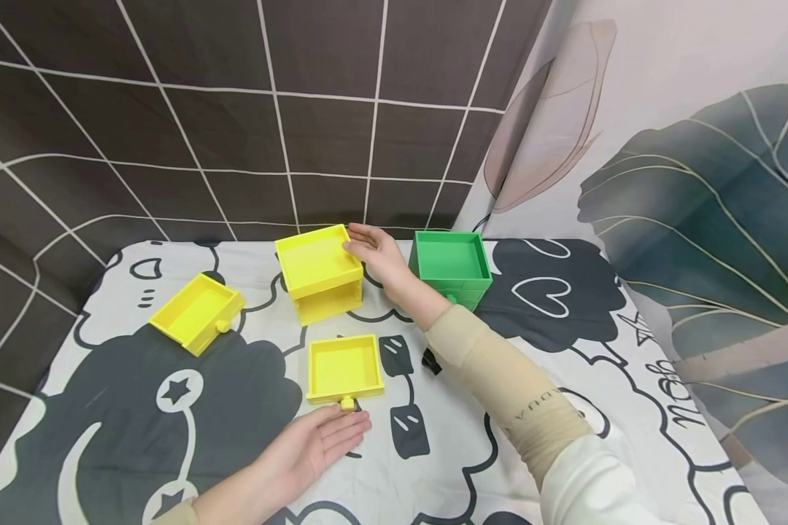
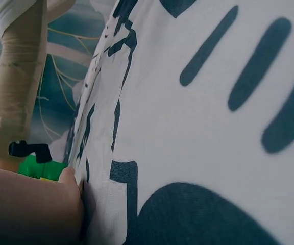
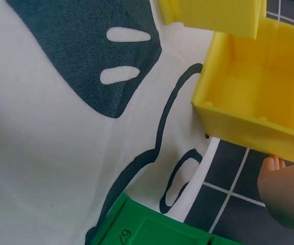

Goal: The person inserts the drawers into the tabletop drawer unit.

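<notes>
My right hand (image 1: 382,257) is at the right side of a yellow cabinet (image 1: 328,302), a box with a shallow tray top and an open front. Its thumb lies at the top rim, and the fingers reach along the outside near the back corner. In the right wrist view, fingertips show against the outer wall of the yellow cabinet (image 3: 254,125). My left hand (image 1: 308,448) lies palm up with fingers extended, just in front of a yellow drawer (image 1: 344,368) and close to its knob. A second yellow drawer (image 1: 197,310) sits farther left, turned at an angle.
A green cabinet (image 1: 452,257) with a tray top stands right of the yellow one, behind my right forearm. A small black object (image 1: 431,361) shows beside that sleeve. The patterned cloth (image 1: 236,408) covers the surface, with a dark gridded curtain (image 1: 223,131) along the back.
</notes>
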Action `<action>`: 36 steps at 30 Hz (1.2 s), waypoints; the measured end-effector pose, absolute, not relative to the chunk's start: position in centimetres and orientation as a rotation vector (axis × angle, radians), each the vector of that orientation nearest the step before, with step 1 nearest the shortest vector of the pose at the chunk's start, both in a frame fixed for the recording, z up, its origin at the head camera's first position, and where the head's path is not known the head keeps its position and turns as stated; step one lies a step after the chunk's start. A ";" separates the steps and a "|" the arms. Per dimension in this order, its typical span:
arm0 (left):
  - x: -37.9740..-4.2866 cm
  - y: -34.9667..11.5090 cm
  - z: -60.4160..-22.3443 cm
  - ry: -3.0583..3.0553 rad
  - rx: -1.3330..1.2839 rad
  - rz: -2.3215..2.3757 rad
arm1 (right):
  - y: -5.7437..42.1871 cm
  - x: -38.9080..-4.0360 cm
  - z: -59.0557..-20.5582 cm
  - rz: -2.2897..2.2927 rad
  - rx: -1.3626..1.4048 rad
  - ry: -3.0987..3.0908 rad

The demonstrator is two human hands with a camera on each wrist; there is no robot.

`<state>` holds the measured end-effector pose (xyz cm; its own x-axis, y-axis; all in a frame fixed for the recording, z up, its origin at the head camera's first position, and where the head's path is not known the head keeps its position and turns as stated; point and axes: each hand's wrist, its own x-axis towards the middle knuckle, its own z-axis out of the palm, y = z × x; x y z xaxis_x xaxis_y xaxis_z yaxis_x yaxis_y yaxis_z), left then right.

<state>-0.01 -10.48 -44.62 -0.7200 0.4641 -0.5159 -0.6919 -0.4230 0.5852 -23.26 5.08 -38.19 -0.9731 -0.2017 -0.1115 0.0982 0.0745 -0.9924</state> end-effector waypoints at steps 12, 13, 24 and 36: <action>-0.9 -9.5 -44.3 1.050 -0.395 2.175 | 4.5 -24.0 -39.2 -2.025 -0.098 2.083; -0.9 -9.5 -44.2 1.052 -0.396 2.176 | 4.5 -24.0 -39.2 -2.028 -0.091 2.075; -1.0 -9.5 -44.2 1.045 -0.412 2.185 | 4.5 -24.2 -39.2 -2.078 -0.034 2.018; -0.9 -9.7 -44.4 1.036 -0.435 2.209 | 4.6 -23.1 -39.1 -2.105 0.025 2.036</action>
